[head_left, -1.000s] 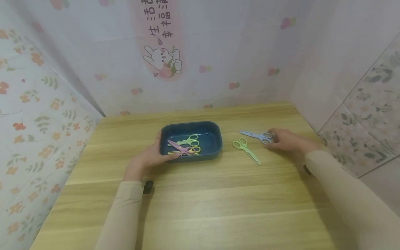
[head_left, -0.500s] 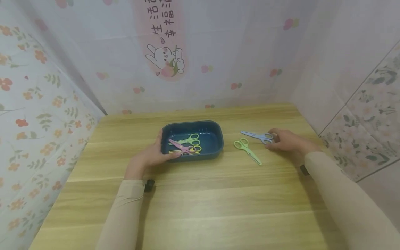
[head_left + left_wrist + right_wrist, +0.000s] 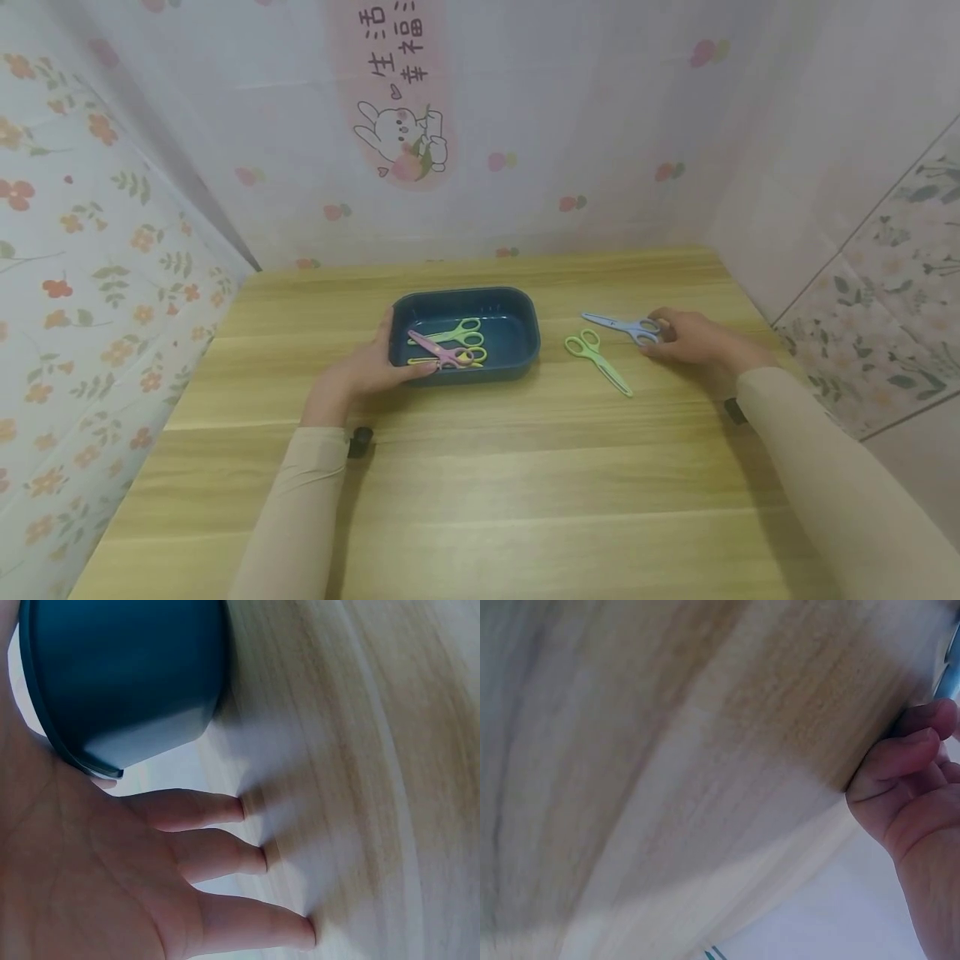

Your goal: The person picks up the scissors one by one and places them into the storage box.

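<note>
My left hand [image 3: 358, 367] holds the left end of a dark blue plastic box [image 3: 512, 367], its thumb over the front rim. In the left wrist view the other fingers [image 3: 217, 851] stretch beside the box [image 3: 142, 675] down to the table. Inside lie pink scissors [image 3: 433, 347] across green scissors [image 3: 457, 335] and yellow-green scissors [image 3: 480, 354]. To the right, my right hand [image 3: 693, 337] pinches the handle end of blue scissors [image 3: 611, 322], which lie on the table with blades pointing left. Light green scissors [image 3: 600, 361] lie just in front of them.
The wooden table [image 3: 480, 500] backs onto a printed curtain [image 3: 600, 108], with a floral cloth [image 3: 97, 292] at its left and a patterned panel [image 3: 900, 292] on the right. Dark wrist mounts [image 3: 361, 442] show at both wrists.
The whole head view has shifted slightly, so everything sits a little further right. Both hands, the box and the scissors keep their places on the table.
</note>
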Available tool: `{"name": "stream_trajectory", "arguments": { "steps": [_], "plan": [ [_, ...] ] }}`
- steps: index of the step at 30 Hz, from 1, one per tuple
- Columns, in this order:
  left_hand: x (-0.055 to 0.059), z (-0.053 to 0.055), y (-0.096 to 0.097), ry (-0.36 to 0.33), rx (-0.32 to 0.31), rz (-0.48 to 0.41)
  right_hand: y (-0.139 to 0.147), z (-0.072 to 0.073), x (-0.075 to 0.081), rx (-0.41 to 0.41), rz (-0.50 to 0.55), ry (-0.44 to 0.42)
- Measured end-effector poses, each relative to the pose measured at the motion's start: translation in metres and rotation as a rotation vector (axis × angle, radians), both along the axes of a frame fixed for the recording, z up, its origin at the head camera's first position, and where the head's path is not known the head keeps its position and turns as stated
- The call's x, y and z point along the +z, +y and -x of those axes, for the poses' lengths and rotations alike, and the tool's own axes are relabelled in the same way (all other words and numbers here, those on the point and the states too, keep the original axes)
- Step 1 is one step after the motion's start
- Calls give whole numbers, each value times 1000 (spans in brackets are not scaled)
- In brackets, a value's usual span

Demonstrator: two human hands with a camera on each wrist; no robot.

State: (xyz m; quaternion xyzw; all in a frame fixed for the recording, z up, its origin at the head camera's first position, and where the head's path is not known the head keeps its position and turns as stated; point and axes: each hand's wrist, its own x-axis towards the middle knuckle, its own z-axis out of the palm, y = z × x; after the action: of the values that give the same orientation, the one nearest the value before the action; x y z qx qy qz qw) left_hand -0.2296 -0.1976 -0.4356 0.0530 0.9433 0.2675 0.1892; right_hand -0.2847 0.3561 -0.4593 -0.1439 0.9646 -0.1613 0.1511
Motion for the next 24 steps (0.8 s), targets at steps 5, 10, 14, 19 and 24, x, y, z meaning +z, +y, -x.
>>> {"name": "stream_trajectory", "arguments": {
  "steps": [5, 10, 14, 19, 24],
  "plan": [
    [1, 0, -1, -3, -6, -2, 0, -1, 2, -1, 1, -16],
    [1, 1, -1, -8, -7, 9, -1, -2, 4, 15, 13, -18],
    [0, 1, -1, -10, -4, 12, -1, -2, 5, 46, 9, -3],
    [0, 2, 0, -12, -8, 34, 0, 0, 9, 67, 8, 13],
    [0, 3, 0, -13, -11, 46, 1, 2, 18, 32, 59, 51]
  ]
}}
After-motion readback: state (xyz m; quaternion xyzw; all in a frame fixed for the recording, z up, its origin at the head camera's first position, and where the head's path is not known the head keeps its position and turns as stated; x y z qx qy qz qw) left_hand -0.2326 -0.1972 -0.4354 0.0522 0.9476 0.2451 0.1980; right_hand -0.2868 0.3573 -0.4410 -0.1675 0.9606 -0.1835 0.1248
